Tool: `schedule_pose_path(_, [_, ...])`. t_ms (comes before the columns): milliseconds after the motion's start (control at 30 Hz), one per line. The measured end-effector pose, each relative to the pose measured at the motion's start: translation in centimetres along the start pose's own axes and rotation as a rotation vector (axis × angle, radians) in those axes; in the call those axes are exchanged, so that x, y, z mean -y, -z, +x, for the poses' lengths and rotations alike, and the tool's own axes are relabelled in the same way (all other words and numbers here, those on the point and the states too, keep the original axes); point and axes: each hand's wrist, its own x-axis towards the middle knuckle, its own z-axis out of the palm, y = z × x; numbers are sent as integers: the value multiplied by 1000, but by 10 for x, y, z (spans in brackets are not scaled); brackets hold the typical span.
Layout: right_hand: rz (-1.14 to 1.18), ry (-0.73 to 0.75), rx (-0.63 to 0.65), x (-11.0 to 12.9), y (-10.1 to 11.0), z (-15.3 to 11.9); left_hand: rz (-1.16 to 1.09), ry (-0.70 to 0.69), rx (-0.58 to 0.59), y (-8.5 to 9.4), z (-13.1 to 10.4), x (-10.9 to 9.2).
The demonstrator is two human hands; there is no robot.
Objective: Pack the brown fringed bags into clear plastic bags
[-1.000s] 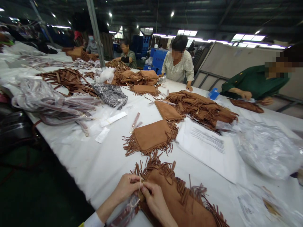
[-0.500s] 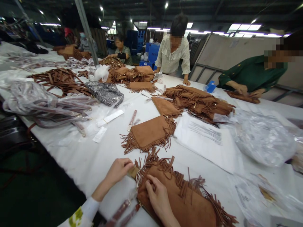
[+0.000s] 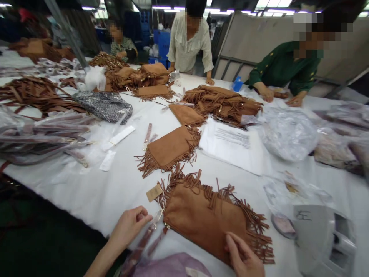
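Head view: the left hand [image 3: 127, 227] pinches the wrapped strap [image 3: 144, 242] at the near-left corner of the brown fringed suede bag [image 3: 206, 221], lying flat at the table's [image 3: 95, 192] near edge. The right hand [image 3: 243, 257] presses open-fingered on its lower edge. Best to keep the paper tag [image 3: 154, 192] clear and the fringe untangled.

Bare forearms, bare hands, sleeveless.

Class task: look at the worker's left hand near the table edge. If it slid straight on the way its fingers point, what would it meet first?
The left hand points right and slightly up, so it would probably first meet the wrapped strap, then the fringed suede bag. Depth is uncertain.
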Motion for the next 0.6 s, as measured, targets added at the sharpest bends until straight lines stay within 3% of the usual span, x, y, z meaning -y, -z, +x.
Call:
schedule_pose_path(133, [-167, -214, -231, -40, 54, -21, 67, 7, -33, -19, -17, 11])
schedule_pose_path(233, [-274, -321, -280, -49, 74, -40, 149, -77, -71, -30, -12, 15])
schedule_pose_path(400, [-315, -330, -287, -45, 68, -51, 228, -166, 23, -45, 1, 8])
schedule_pose_path(600, [-363, -195, -186, -38, 51, -36, 242, -208, 26, -48, 1, -8])
